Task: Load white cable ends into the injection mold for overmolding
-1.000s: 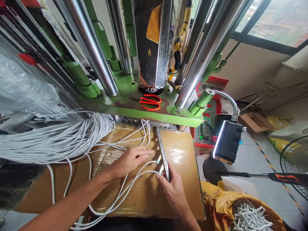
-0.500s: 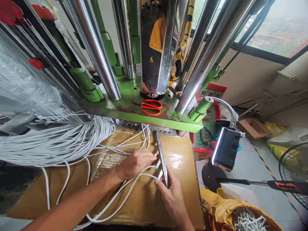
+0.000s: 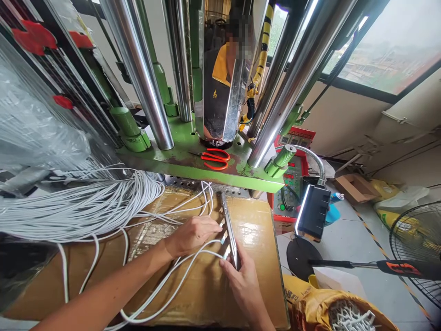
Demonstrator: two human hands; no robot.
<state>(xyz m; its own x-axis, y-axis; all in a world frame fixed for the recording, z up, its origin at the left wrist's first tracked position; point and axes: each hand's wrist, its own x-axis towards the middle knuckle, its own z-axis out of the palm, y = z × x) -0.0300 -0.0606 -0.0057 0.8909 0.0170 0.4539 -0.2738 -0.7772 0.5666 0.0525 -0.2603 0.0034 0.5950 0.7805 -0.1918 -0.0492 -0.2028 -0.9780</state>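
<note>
In the head view, a narrow grey metal bar [image 3: 228, 225] stands tilted over the cardboard. My right hand [image 3: 243, 276] grips its near end, thumb on the left side and fingers round the right. Small shiny connector ends [image 3: 226, 251] with pale teal parts line the bar's left side, and two white cables [image 3: 203, 250] run into them. My left hand [image 3: 195, 235] is closed at the bar's left edge, fingertips pinching the end of another white cable. Its tip is mostly hidden by the fingers.
Behind the cardboard [image 3: 255, 257] rises a green press [image 3: 241, 179] with steel columns. Red-handled scissors [image 3: 216, 158] lie on its plate. A thick bundle of white cables [image 3: 86, 207] spreads at left. A lamp [image 3: 313, 212], a fan [image 3: 418, 239] and a yellow sack [image 3: 310, 305] are at right.
The head view has shifted slightly, so the scene sits a little lower and the right side further left. Both hands keep nearly the same pose at the metal bar.
</note>
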